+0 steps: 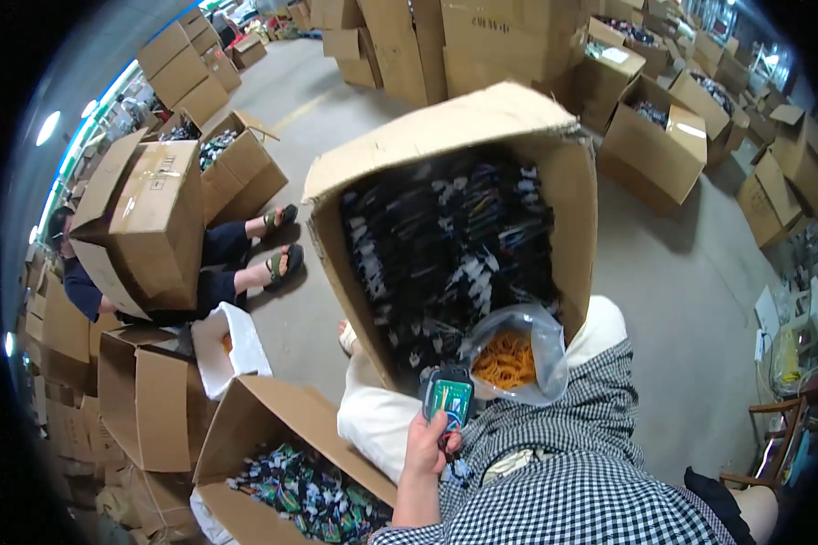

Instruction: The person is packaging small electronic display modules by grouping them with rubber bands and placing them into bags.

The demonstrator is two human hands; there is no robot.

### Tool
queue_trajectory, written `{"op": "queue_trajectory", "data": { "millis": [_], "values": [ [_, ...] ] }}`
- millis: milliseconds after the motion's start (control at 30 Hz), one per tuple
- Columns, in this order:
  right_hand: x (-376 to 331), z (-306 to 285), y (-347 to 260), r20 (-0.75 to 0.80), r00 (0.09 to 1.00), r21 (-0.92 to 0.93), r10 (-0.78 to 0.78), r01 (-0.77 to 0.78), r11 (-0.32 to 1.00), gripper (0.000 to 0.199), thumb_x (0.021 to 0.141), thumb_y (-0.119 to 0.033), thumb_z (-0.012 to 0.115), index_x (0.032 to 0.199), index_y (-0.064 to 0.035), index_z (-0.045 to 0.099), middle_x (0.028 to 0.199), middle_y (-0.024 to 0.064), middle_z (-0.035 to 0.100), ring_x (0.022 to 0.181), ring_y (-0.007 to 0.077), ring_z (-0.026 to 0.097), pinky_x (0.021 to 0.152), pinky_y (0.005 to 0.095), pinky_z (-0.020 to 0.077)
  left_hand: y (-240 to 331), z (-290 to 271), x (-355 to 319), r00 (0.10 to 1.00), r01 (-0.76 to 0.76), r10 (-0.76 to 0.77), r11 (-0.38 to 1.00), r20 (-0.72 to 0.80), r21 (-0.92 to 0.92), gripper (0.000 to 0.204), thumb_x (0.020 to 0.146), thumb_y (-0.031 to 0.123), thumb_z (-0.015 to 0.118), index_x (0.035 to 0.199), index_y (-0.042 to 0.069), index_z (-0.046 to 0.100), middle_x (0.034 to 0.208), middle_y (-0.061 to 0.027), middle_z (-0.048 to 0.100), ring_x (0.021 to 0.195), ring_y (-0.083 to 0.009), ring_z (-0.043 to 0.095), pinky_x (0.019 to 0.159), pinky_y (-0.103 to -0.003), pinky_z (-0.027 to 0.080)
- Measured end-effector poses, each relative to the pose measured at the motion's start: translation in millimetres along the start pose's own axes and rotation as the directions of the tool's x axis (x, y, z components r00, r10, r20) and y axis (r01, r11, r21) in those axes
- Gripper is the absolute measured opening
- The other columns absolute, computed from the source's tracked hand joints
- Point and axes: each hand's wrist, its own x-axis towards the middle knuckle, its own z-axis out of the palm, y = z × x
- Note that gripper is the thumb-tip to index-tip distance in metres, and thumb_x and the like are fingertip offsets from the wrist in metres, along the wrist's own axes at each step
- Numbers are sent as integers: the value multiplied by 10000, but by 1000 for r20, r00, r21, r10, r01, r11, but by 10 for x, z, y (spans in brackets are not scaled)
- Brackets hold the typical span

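Observation:
My left hand [424, 447] is closed around a small black-cased device with a green circuit board [451, 398] showing on its face. Thin wires hang beneath my fingers, with white connectors [460, 470] at the lap. My right hand does not show. Just beyond the device stands a large open cardboard box [568, 204], packed with rows of dark wired parts [427, 245] with white plugs. A clear plastic bag [552, 363] of orange rubber bands [507, 360] lies at the box's near edge, against my lap.
Below left, an open carton [286, 400] holds a heap of green circuit boards [314, 495]. A white bin [236, 350] stands past it. Another person [236, 263] sits at far left behind a carton [159, 218]. More cartons [654, 145] crowd the back. A wooden chair [777, 436] is at right.

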Motion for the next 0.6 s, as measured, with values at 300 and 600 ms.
{"op": "queue_trajectory", "data": {
  "millis": [300,600],
  "values": [
    [-64,-692,-18,107,974,-57,199,-193,979,622,828,-416,617,1322,-63,482,1145,139,640,1017,299,608,896,416,462,290,-130,151,1000,-9,7,997,-28,-73,212,886,194,635,999,51,527,723,-66,575,472,-146,498,407,-254,388],
    [-359,-784,114,356,892,-14,278,-293,956,635,825,-422,623,1331,-69,473,1150,123,640,1013,292,610,887,416,469,302,-115,-139,985,9,-28,994,-170,-112,197,893,176,618,1036,72,531,753,-45,569,497,-147,487,417,-256,384]
  ]
}}
